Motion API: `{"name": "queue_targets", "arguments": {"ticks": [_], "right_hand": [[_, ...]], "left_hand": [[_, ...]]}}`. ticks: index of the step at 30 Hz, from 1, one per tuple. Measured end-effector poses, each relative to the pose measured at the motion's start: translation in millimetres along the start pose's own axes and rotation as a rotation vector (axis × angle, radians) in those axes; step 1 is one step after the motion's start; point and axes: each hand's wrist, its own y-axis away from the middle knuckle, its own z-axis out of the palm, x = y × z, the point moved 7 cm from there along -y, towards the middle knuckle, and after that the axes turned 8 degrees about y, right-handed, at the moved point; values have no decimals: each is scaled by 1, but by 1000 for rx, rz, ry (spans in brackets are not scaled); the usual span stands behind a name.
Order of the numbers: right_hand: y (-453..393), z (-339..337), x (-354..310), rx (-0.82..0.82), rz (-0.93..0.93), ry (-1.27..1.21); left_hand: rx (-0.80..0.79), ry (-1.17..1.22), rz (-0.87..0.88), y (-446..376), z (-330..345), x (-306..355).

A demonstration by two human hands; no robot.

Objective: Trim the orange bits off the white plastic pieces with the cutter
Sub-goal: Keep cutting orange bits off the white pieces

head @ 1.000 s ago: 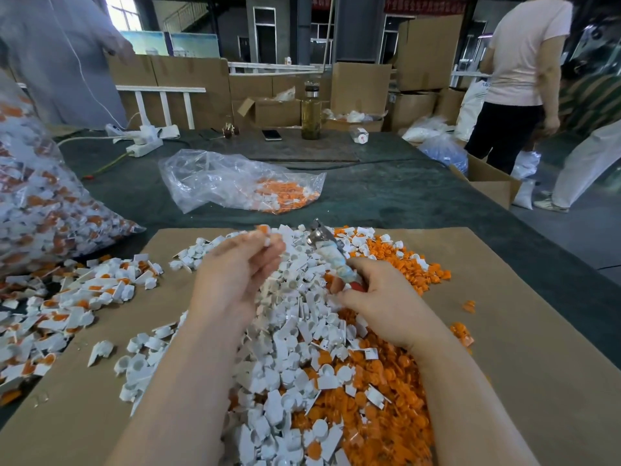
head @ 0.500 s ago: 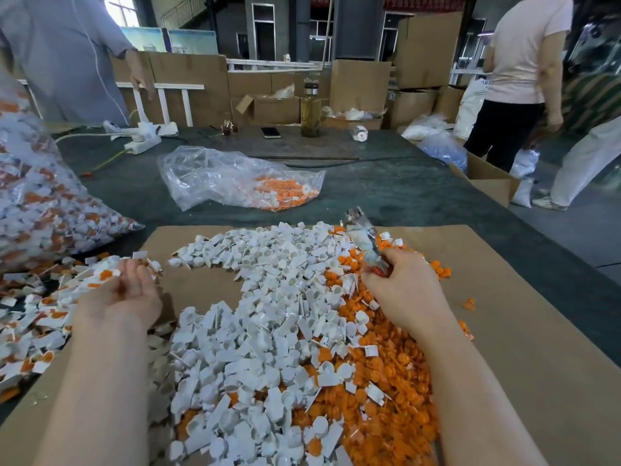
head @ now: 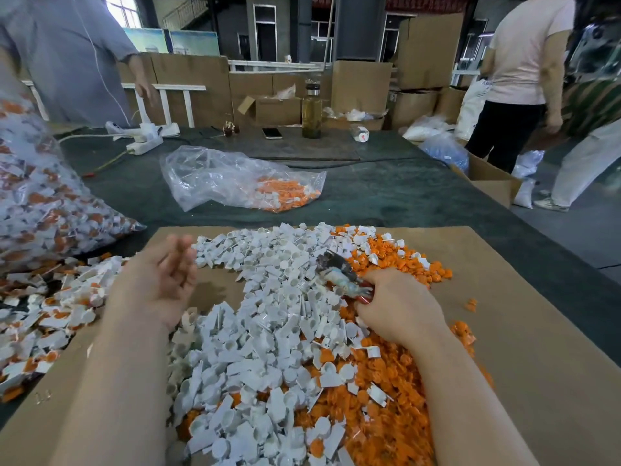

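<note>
Not much to report on the person wearing the camera, honestly. Both forearms come in from the near edge and they're bare the whole way up, no sleeves or cuffs showing anywhere. The left hand (head: 158,280) has no glove, no ring that I can make out, and no watch or band at the wrist. Same deal with the right hand (head: 400,311): ungloved, wrist bare, nothing strapped on. The left hand's fingertips are motion-blurred, so the nails are impossible to judge.
</note>
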Motion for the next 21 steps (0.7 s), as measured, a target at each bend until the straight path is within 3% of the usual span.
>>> {"name": "queue_targets", "arguments": {"ticks": [5, 9, 13, 21], "right_hand": [[-1, 3, -2, 1, 9, 32], [-2, 2, 0, 28, 30, 37], [-2, -3, 1, 107, 48, 3], [-3, -12, -3, 168, 35, -390]], "left_hand": [[-177, -756, 140, 22, 43, -16], [-322, -1231, 255, 36, 65, -38], [-377, -1421, 271, 34, 72, -56], [-347, -1450, 278, 34, 69, -55]]}}
